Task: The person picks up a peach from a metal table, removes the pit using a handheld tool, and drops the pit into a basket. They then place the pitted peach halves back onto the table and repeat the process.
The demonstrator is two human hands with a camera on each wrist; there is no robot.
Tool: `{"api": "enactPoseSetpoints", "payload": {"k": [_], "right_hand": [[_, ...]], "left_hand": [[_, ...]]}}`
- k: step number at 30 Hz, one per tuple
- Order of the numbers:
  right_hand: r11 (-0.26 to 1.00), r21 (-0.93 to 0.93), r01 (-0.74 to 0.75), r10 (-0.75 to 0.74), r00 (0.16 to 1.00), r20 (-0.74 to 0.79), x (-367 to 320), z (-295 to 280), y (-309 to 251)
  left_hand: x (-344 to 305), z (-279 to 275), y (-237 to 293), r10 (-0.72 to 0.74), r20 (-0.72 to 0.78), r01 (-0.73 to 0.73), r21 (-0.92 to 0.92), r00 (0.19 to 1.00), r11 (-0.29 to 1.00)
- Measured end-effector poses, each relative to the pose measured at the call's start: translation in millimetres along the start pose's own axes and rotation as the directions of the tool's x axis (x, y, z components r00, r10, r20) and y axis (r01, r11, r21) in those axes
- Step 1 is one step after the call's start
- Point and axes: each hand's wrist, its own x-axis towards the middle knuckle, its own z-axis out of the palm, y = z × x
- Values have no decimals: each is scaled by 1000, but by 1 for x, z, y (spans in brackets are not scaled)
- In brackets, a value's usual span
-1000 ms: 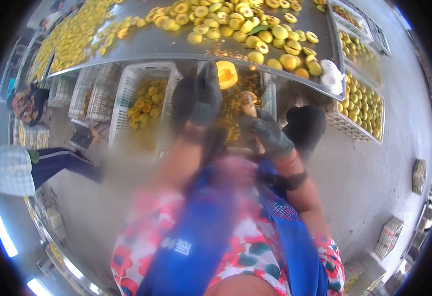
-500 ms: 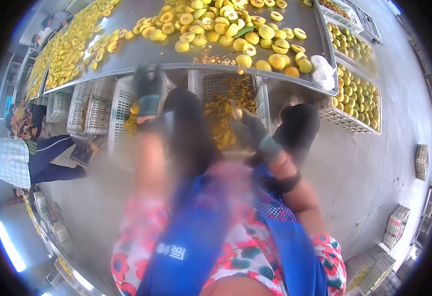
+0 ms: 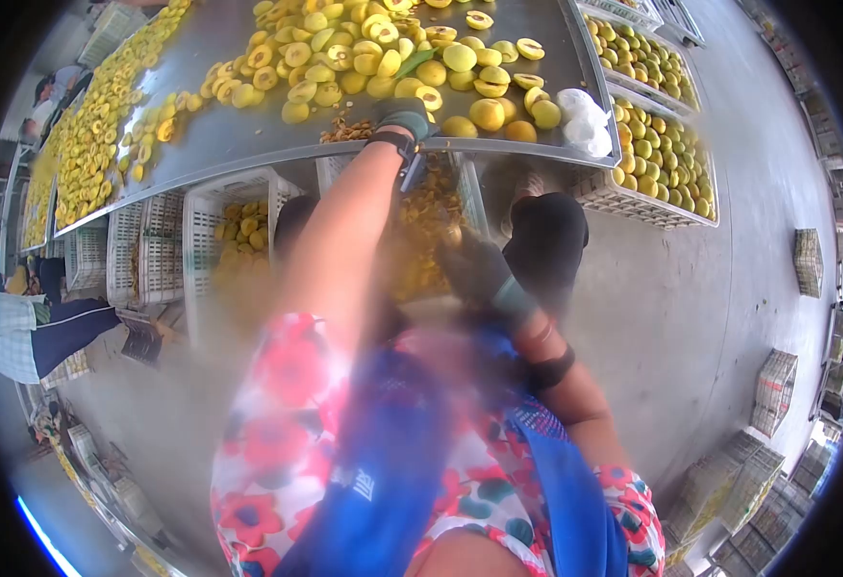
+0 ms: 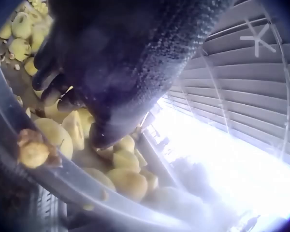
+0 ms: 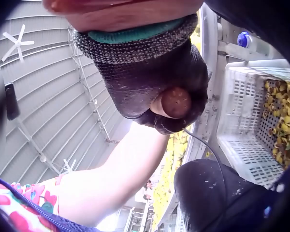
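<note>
My gloved left hand [image 3: 404, 116] reaches over the near edge of the metal table, among yellow peaches [image 3: 459, 58], many of them cut in half. In the left wrist view its thumb and fingers are spread apart, with a halved peach [image 4: 73, 129] close below them. My gloved right hand [image 3: 482, 273] is low above the crate between my knees. It grips a tool by its round wooden handle [image 5: 177, 102], whose end sticks out of the fist; the rest of the tool is hidden by the hand.
A white crate [image 5: 239, 111] between my knees holds peach scraps. Another crate [image 3: 200, 207] of peaches stands to its left. More full crates [image 3: 633, 204] stand at the right. A white plastic bag [image 3: 585, 123] lies on the table's corner. Another person's legs [image 3: 75, 332] show at the left.
A yellow peach piece was at my left hand at first. That hand swung left over the neighbouring crate, then came back up to the table with no piece showing. The right hand stays low.
</note>
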Motion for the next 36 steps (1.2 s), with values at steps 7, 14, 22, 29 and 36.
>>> {"api": "enactPoseSetpoints", "payload": {"k": [7,14,22,29,36], "right_hand": [[970,152,-189,181,981,65,2,-4,-2],[970,242,37,-42,999,19,6,7,-29],[963,119,242,-231,968,-95,-3,18,-50],[959,80,272,-258,953,-157,-11,27,-50],[915,398,-71,23,992,125,-19,20,-60]], "left_hand": [[-83,-79,-18,83,-176,-174,-606,981,776],[-213,-69,-25,88,-517,-523,-827,852,207],[-273,-89,20,14,-394,-386,-906,919,-174],[-268,-73,33,11,-332,-329,-938,943,-111],[-273,-62,45,-125,-463,-465,-885,877,16]]}}
